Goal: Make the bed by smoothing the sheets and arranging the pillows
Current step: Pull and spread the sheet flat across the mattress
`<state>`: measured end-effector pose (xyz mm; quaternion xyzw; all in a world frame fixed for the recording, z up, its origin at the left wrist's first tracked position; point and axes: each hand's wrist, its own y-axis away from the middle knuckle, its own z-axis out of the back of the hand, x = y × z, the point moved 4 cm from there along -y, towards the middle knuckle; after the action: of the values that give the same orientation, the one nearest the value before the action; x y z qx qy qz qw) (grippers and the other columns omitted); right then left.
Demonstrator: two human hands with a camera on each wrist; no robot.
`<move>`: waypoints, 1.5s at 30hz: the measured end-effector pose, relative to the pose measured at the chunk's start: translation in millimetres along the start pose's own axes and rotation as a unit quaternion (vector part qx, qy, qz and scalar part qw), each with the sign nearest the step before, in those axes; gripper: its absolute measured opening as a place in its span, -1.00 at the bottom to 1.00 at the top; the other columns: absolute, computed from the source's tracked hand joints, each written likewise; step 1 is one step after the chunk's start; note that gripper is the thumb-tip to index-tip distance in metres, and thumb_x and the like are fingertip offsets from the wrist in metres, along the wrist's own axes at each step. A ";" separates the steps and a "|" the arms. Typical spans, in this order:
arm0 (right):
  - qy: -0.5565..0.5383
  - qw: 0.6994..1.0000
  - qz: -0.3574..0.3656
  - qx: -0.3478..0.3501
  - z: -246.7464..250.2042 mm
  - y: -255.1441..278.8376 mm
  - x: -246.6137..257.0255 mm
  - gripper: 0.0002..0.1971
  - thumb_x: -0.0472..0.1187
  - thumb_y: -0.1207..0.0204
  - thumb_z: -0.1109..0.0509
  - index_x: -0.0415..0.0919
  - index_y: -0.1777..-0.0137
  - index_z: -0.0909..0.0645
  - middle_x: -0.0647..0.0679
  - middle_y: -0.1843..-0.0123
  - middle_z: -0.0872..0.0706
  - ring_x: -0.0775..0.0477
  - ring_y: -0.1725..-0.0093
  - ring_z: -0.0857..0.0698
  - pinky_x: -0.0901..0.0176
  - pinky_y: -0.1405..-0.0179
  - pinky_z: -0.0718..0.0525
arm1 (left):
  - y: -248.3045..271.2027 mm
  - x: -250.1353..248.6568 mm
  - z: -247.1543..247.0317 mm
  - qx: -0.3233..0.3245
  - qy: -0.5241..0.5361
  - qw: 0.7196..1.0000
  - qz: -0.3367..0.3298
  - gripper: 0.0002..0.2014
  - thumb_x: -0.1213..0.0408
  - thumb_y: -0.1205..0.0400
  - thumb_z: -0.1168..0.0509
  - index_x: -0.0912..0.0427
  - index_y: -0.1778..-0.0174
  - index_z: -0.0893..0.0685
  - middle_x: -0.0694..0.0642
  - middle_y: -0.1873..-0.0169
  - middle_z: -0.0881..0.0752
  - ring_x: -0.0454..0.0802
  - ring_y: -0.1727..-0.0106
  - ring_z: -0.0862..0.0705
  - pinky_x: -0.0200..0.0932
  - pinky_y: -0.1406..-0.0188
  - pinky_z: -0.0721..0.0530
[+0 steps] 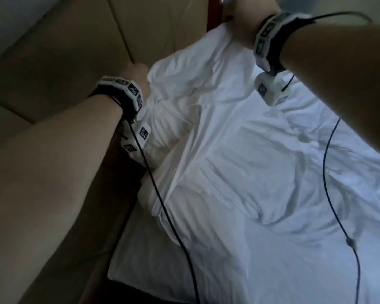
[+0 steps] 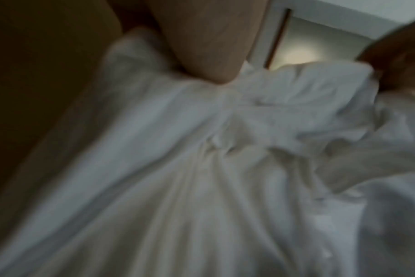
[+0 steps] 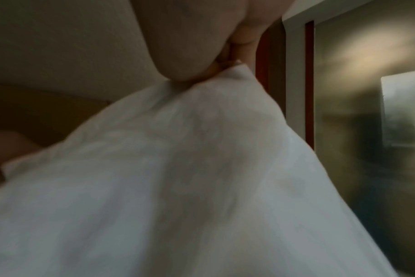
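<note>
Sheet [image 1: 228,163]: white, heavily creased, spread over the bed with its top edge lifted toward the padded headboard [image 1: 75,51].
Left hand [image 1: 136,71]: at the sheet's left top corner, beside the headboard; the left wrist view shows the thumb pressed into bunched cloth, so it appears to grip the edge (the fingers themselves stay out of sight).
Right hand [image 1: 239,23]: raised higher, pinching the sheet's other top corner between thumb and fingers, plain in the right wrist view where cloth hangs down from the pinch.
Mattress cover [image 1: 338,150]: rumpled white fabric on the right, lying under the lifted sheet.
Pillows: none visible in any view.
Cables [image 1: 329,172]: two dark wrist leads trailing across the bedding.
Step in hand: judging by the two raised corners, pulling the sheet's top edge up to the head of the bed.
Next move: likely draw both corners level and taut, lay the edge down flat, then sweep out the creases (the left side bunches most).
</note>
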<state>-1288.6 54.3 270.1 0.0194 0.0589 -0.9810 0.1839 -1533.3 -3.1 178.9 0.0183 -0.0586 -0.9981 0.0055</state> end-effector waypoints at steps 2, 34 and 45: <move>-0.005 0.999 0.036 0.014 -21.6 12.6 18.5 -0.69 -0.41 -0.49 -0.22 -0.33 -0.17 -0.67 -0.46 -0.11 -0.67 -0.47 -0.10 -0.65 -0.17 -0.11 -0.64 | 16.3 9.7 -57.3 0.095 0.015 0.995 0.020 -0.88 0.19 -0.54 -0.26 0.16 0.24 -0.59 0.27 0.08 -0.73 0.16 0.28 -0.64 0.03 0.19 -0.68; 0.093 0.883 0.449 0.098 -385.5 284.5 295.1 -0.35 -0.07 -0.57 -0.29 0.03 -0.67 -0.22 -0.32 -0.71 -0.11 -0.46 -0.67 -0.08 -0.56 -0.55 -0.04 | 308.3 71.4 -446.3 0.108 0.202 0.927 0.298 -0.26 0.02 -0.64 -0.28 0.18 -0.67 -0.12 0.20 -0.67 -0.14 0.22 -0.59 -0.32 0.26 -0.38 -0.49; -0.001 0.907 0.419 0.053 -336.3 240.8 328.5 -0.56 0.05 -0.71 -0.01 0.17 -0.56 -0.41 -0.17 -0.74 -0.06 -0.53 -0.66 -0.02 -0.64 -0.52 0.05 | 290.0 119.7 -415.7 0.077 0.193 0.911 0.355 -0.61 0.32 -0.72 -0.18 0.26 -0.49 -0.41 0.40 -0.32 -0.58 0.35 -0.32 -0.60 0.12 -0.22 -0.61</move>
<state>-1501.7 -245.1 -109.3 0.0506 -0.0068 -0.8156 0.5764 -1634.9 -341.2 -204.0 0.1891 -0.1354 -0.8997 0.3695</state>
